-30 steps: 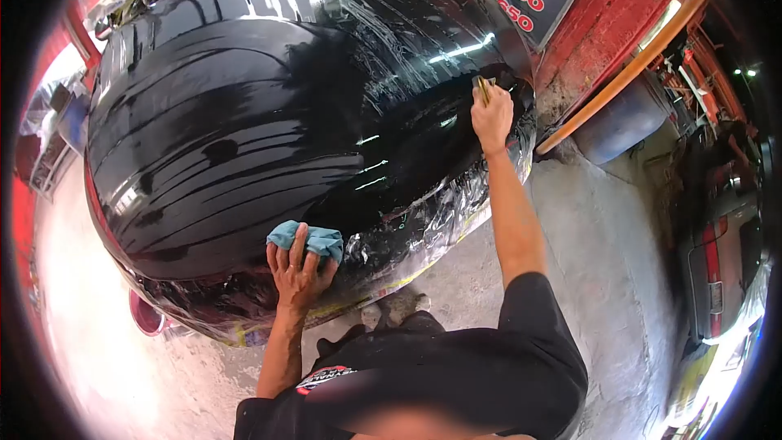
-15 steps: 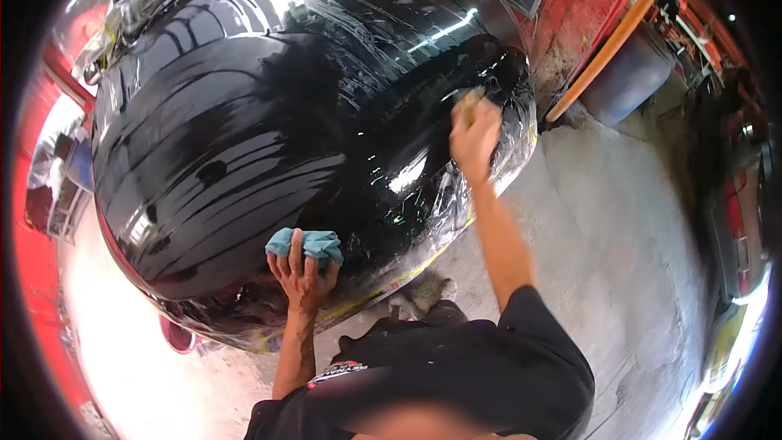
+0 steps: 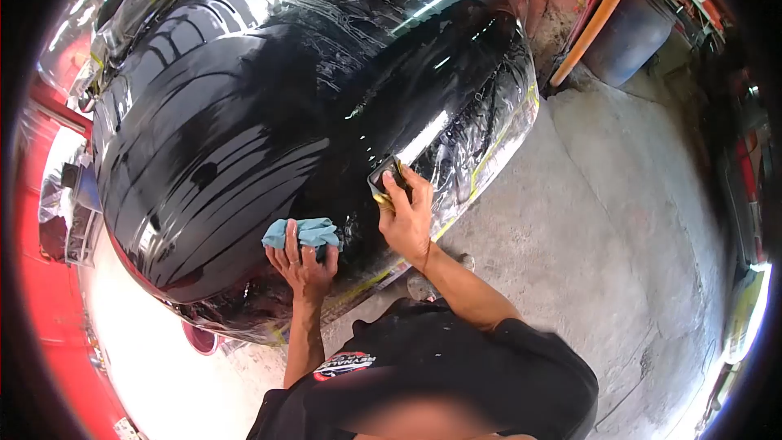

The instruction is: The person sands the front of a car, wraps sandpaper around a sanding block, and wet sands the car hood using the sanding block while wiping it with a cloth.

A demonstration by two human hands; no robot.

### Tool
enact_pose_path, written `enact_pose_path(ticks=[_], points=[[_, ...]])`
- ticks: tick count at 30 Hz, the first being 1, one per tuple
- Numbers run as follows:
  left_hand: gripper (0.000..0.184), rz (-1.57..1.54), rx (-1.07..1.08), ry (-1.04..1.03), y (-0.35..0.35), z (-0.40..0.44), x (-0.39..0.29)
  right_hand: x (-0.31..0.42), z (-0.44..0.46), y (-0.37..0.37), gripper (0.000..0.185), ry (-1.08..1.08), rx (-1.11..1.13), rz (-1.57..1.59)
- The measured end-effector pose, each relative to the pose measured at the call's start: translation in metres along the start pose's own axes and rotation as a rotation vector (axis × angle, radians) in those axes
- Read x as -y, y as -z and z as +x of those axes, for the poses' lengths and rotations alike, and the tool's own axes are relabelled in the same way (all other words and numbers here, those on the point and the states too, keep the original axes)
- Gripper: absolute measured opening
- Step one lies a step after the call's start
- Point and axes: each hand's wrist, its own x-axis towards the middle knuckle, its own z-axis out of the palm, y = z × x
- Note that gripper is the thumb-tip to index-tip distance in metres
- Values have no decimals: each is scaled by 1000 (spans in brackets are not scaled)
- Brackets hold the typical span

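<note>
A glossy black car hood (image 3: 236,138) fills the upper left, wet and streaked in places. My left hand (image 3: 303,267) grips a crumpled blue cloth (image 3: 303,232) on the hood near its front edge. To its right, my right hand (image 3: 407,216) is closed on a dark sanding block (image 3: 384,177) with a yellowish piece beside it. The block lies against the black paint. Clear plastic sheeting (image 3: 464,151) edged with yellow-green tape covers the car below the hood.
Grey concrete floor (image 3: 586,220) stretches to the right. A blue barrel (image 3: 627,41) stands at the upper right behind an orange pole (image 3: 599,20). A reddish bucket (image 3: 200,337) is below the car's front, and a red wall (image 3: 49,310) runs along the left.
My right hand has moved from the hood's far right side down and left, closer to my left hand. The left hand with the cloth has barely moved.
</note>
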Motion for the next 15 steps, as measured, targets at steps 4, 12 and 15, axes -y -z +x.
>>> enact_pose_path(ticks=[4,12,15], points=[[41,0,5,12,0,-3,2,-92,97,14,35,-70,-136,-214],[34,17,-19,25,0,-1,-1,-18,11,1,47,10,-77,-63],[34,6,-13,50,-4,-5,0,-90,105,15,22,-204,-185,-250]])
